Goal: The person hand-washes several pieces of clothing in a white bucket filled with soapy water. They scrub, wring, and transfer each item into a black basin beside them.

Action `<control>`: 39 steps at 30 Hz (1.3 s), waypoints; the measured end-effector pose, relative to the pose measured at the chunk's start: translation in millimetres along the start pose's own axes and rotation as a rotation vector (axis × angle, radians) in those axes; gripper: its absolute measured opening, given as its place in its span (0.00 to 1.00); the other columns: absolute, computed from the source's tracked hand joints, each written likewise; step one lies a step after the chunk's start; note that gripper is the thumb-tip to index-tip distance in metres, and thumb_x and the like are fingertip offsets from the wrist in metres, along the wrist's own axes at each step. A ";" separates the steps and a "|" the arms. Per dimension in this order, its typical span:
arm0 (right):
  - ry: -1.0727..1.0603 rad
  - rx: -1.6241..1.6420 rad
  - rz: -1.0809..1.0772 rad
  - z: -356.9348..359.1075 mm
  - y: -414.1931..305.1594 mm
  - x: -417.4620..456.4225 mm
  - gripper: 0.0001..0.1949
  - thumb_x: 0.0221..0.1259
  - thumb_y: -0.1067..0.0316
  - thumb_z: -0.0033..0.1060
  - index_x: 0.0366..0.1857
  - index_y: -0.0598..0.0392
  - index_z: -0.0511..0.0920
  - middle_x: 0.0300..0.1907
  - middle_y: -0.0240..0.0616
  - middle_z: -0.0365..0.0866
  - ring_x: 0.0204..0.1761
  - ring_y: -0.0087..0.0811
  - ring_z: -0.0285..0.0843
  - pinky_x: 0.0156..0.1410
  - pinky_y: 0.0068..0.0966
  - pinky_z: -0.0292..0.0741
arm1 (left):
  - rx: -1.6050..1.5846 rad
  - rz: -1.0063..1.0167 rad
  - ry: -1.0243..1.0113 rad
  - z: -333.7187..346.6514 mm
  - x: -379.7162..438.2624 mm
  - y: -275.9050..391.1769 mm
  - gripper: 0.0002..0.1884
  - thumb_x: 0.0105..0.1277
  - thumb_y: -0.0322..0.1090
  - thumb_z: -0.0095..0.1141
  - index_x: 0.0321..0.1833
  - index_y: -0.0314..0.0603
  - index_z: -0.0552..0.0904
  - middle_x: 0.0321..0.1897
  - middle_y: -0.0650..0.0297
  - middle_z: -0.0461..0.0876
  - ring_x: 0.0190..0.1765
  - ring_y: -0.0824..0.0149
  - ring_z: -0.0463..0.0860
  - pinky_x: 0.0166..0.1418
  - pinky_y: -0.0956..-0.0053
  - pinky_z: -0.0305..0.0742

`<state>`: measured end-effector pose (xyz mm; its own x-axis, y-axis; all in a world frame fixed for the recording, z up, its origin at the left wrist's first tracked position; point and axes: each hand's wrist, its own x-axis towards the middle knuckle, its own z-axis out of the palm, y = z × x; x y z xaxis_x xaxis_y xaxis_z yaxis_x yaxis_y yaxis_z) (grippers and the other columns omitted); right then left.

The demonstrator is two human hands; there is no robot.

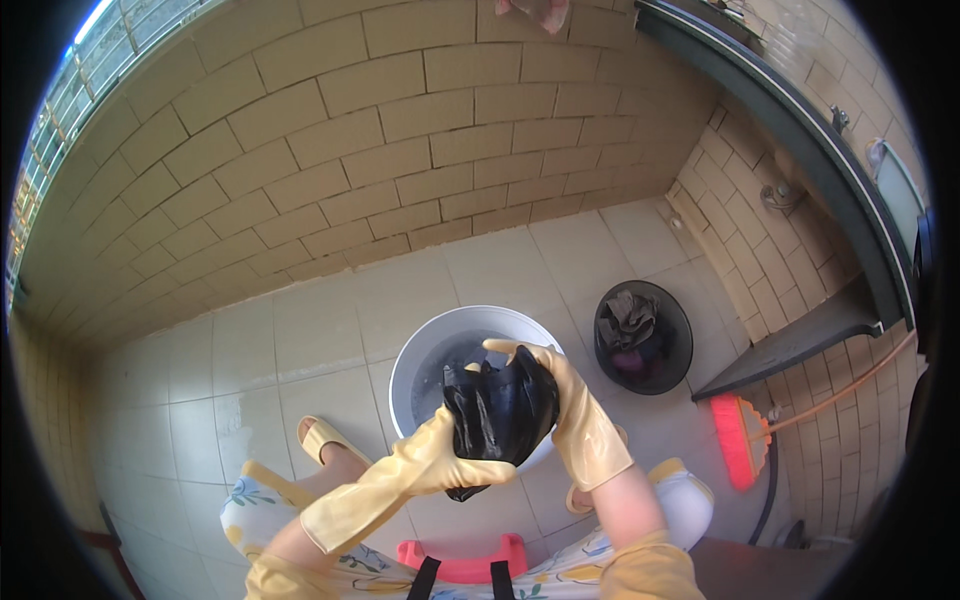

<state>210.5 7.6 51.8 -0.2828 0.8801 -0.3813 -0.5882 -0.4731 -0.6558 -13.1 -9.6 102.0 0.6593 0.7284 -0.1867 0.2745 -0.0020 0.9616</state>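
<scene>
Both my hands wear long yellow rubber gloves and grip a wet black cloth (pixel 499 412), probably a garment, above a white basin (pixel 405 375). My left hand (pixel 442 465) holds it from below on the left, thumb along its lower edge. My right hand (pixel 551 375) grips its upper right side, with a finger reaching over the top. The cloth is bunched and shiny, and its lower end hangs past my left thumb. Dark water (pixel 450 367) with some suds shows inside the basin behind the cloth. Parts of my fingers are hidden by the cloth.
A dark bucket (pixel 679 356) holding crumpled dark clothes (pixel 630 319) stands right of the basin. Beyond it are a red broom (pixel 735 442) and a dark counter support (pixel 795 334). A tiled wall (pixel 450 112) rises ahead. Beneath me is a pink stool (pixel 514 555).
</scene>
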 end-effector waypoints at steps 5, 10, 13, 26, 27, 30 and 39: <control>-0.056 -0.396 0.057 -14.2 -4.7 11.8 0.16 0.71 0.66 0.55 0.54 0.65 0.85 0.49 0.42 0.90 0.49 0.31 0.88 0.62 0.25 0.81 | 0.549 -0.484 -0.281 -1.8 27.0 32.8 0.52 0.49 0.61 0.76 0.73 0.36 0.71 0.58 0.48 0.85 0.63 0.52 0.84 0.67 0.66 0.77; 0.005 -0.536 0.023 5.3 4.4 -0.9 0.29 0.69 0.58 0.53 0.72 0.60 0.72 0.66 0.43 0.79 0.67 0.30 0.75 0.75 0.27 0.66 | 0.584 -0.511 -0.494 -18.1 40.7 23.1 0.42 0.47 0.61 0.76 0.65 0.48 0.82 0.56 0.57 0.87 0.59 0.57 0.85 0.62 0.66 0.77; -0.273 -0.402 -0.003 3.7 5.9 -3.9 0.29 0.70 0.55 0.55 0.71 0.61 0.73 0.67 0.43 0.78 0.68 0.31 0.74 0.76 0.28 0.66 | 0.669 -0.587 -0.660 -24.7 49.4 27.6 0.43 0.46 0.62 0.76 0.64 0.45 0.83 0.56 0.53 0.86 0.60 0.54 0.84 0.63 0.65 0.76; 0.224 -0.588 -0.476 51.3 -28.2 -35.3 0.17 0.65 0.65 0.51 0.45 0.62 0.88 0.40 0.35 0.90 0.44 0.24 0.83 0.54 0.23 0.77 | -1.012 -0.498 0.121 -17.6 26.3 -29.1 0.37 0.71 0.62 0.58 0.75 0.48 0.71 0.74 0.57 0.72 0.76 0.54 0.70 0.77 0.44 0.61; 0.181 -0.625 -0.528 56.0 -26.7 -41.5 0.17 0.63 0.66 0.52 0.47 0.62 0.87 0.43 0.37 0.90 0.47 0.26 0.83 0.57 0.24 0.77 | -1.283 -0.570 0.177 -5.6 29.8 -26.4 0.35 0.72 0.64 0.55 0.76 0.53 0.71 0.74 0.61 0.73 0.77 0.53 0.68 0.77 0.37 0.59; 0.072 -0.626 -0.521 79.8 -20.5 -47.9 0.17 0.62 0.68 0.51 0.49 0.62 0.86 0.47 0.40 0.89 0.51 0.27 0.84 0.58 0.25 0.78 | -1.913 -0.385 0.341 11.1 43.1 -70.1 0.26 0.74 0.61 0.53 0.65 0.54 0.77 0.66 0.61 0.79 0.69 0.56 0.76 0.71 0.44 0.69; 0.492 -1.278 -0.779 41.3 -20.2 -46.2 0.15 0.71 0.64 0.54 0.51 0.63 0.81 0.46 0.37 0.88 0.49 0.29 0.85 0.60 0.27 0.79 | -1.497 0.019 0.944 22.6 55.9 -3.1 0.18 0.63 0.26 0.57 0.57 0.36 0.84 0.51 0.54 0.87 0.51 0.54 0.88 0.59 0.58 0.86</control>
<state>204.1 -21.9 109.5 0.1862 0.9356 0.3001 0.6093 0.1297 -0.7822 38.7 15.6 84.1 -0.0846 0.8471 -0.5247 -0.8995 0.1616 0.4060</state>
